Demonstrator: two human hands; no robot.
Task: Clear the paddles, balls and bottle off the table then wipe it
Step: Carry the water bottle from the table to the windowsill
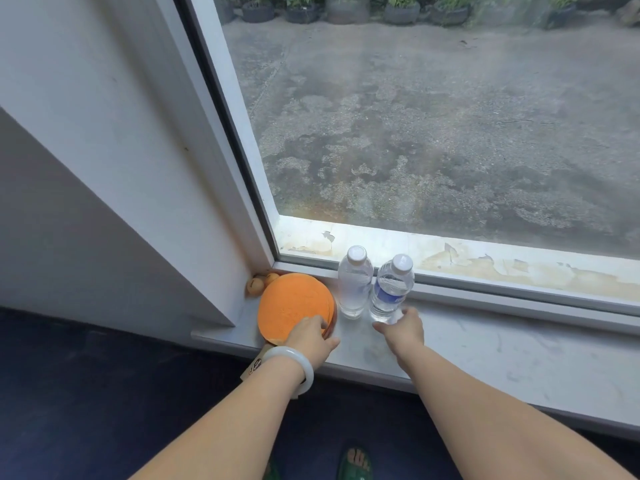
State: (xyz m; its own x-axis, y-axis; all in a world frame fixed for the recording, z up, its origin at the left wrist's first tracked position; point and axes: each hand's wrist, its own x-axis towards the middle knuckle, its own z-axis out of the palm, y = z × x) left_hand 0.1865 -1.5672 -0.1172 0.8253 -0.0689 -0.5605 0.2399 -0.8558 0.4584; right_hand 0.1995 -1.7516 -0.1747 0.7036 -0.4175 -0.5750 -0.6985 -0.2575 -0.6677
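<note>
Orange paddles [294,303] lie stacked on a white window sill [485,348], their handle sticking out over the front edge. My left hand [311,336], with a white bangle on the wrist, rests on the paddles near the handle. Two orange balls [256,285] sit in the corner behind them. A clear bottle without a label [355,282] stands upright next to a bottle with a blue label [391,289]. My right hand [403,327] holds the labelled bottle at its base.
A large window pane [433,116] rises right behind the sill, with a paved yard outside. A white wall [104,168] closes the left side. The dark floor [104,393] lies below the sill, with my foot in a green sandal [355,459].
</note>
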